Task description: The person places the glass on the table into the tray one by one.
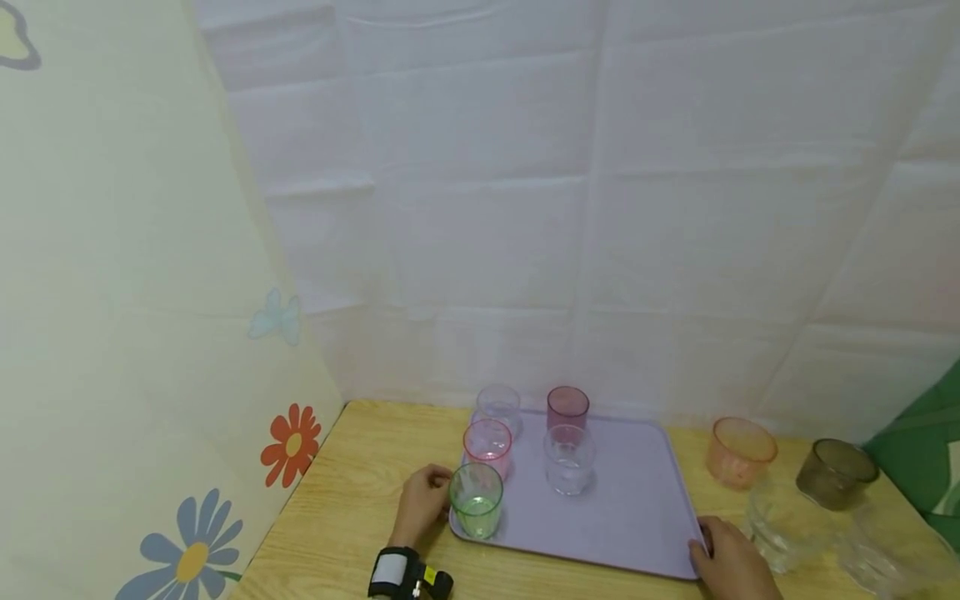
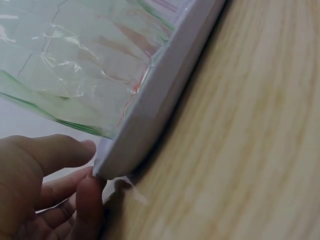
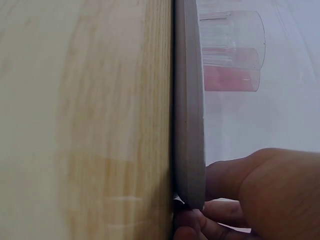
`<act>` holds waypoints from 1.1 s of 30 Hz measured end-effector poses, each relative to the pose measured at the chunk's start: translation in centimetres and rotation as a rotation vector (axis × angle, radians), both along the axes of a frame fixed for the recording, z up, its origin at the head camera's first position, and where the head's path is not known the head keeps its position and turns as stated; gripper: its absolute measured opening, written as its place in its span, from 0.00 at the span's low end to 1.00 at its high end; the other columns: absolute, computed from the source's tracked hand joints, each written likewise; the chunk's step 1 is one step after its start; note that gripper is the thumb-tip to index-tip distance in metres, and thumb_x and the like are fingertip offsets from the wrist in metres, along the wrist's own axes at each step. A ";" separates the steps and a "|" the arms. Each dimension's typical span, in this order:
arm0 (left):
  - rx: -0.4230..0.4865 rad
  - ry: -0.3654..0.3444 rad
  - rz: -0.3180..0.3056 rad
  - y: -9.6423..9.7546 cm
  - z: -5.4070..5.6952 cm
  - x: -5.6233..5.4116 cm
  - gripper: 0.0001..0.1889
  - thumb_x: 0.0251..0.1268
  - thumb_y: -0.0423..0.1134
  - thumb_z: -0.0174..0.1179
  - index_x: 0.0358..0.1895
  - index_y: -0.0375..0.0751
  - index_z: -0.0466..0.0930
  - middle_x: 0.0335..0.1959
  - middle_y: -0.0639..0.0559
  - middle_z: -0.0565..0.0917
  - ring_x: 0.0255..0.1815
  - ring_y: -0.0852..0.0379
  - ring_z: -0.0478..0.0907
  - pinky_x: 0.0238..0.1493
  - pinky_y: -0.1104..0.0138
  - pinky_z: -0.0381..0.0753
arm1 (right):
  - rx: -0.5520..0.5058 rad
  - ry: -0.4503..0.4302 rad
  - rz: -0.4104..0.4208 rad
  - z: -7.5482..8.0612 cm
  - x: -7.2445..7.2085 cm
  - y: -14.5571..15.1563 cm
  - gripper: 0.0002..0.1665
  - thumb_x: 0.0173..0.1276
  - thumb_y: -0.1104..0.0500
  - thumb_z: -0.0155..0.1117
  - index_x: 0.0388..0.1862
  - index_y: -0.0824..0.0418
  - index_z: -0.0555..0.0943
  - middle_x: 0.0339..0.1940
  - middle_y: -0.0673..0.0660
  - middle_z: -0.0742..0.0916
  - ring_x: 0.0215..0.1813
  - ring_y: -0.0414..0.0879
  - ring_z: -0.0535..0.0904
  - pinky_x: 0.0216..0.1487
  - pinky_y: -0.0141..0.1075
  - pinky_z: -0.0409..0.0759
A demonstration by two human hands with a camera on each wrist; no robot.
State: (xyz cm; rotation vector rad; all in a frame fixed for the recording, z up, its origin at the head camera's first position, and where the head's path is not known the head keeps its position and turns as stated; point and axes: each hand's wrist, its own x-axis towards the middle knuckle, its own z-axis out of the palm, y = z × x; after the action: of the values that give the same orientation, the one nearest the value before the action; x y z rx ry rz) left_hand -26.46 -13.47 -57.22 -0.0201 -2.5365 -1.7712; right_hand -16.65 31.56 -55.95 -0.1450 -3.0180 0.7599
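Note:
A lilac tray (image 1: 637, 492) lies on the wooden table, and both hands are at its near corners. My left hand (image 1: 422, 500) grips the left edge, its thumb and fingers around the rim (image 2: 135, 130) in the left wrist view. At the right near corner, my right hand (image 1: 731, 558) pinches the tray, thumb above and fingertips curled below the edge (image 3: 189, 150). Along the tray's left side stand a green cup (image 1: 477, 504), a pink-rimmed cup (image 1: 487, 446) and a clear cup (image 1: 498, 406). Beside them are a dark pink cup (image 1: 567, 407) and another clear cup (image 1: 568, 462).
Right of the tray, an orange cup (image 1: 741, 454), a smoky dark cup (image 1: 836, 475) and clear glassware (image 1: 783, 529) stand on the table (image 1: 360, 467). A white sheet (image 1: 480, 250) hangs behind; a flowered cloth (image 1: 150, 333) borders the left. Green fabric (image 1: 918, 442) is at the far right.

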 end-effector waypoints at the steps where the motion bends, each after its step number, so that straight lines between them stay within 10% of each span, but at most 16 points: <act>1: -0.019 0.005 -0.008 -0.1 -0.1 0.0 0.11 0.66 0.33 0.65 0.46 0.29 0.85 0.29 0.50 0.84 0.20 0.61 0.78 0.22 0.69 0.80 | 0.002 0.000 0.000 0.0 0.0 0.0 0.26 0.67 0.62 0.67 0.54 0.83 0.77 0.32 0.57 0.81 0.36 0.50 0.78 0.37 0.46 0.76; 9: -0.205 0.086 -0.003 -0.4 -0.3 0.0 0.08 0.61 0.32 0.66 0.42 0.36 0.89 0.29 0.54 0.81 0.28 0.61 0.74 0.29 0.70 0.72 | 0.009 0.012 0.009 0.1 0.3 -0.2 0.25 0.67 0.62 0.68 0.54 0.83 0.78 0.33 0.57 0.82 0.37 0.50 0.78 0.39 0.47 0.78; 24: -0.228 0.114 0.038 -0.1 -0.6 -0.4 0.07 0.62 0.33 0.67 0.41 0.38 0.89 0.30 0.54 0.82 0.30 0.61 0.73 0.31 0.70 0.71 | 0.020 0.065 0.008 1.6 1.0 -0.5 0.26 0.69 0.60 0.69 0.57 0.81 0.78 0.44 0.67 0.85 0.47 0.63 0.84 0.50 0.61 0.82; 33: -0.220 0.116 0.028 -0.2 -1.0 -0.5 0.06 0.61 0.33 0.68 0.40 0.38 0.89 0.28 0.54 0.81 0.28 0.60 0.73 0.29 0.70 0.71 | 0.009 0.121 0.008 3.9 1.6 -0.9 0.24 0.72 0.62 0.66 0.59 0.80 0.77 0.41 0.60 0.85 0.40 0.51 0.85 0.38 0.44 0.82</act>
State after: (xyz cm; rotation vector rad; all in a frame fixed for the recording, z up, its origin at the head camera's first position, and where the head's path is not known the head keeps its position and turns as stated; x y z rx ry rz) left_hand -26.91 -13.69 -58.20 -0.0924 -2.6189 -1.4287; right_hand -15.08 30.69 -52.08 -0.0837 -2.9093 0.7275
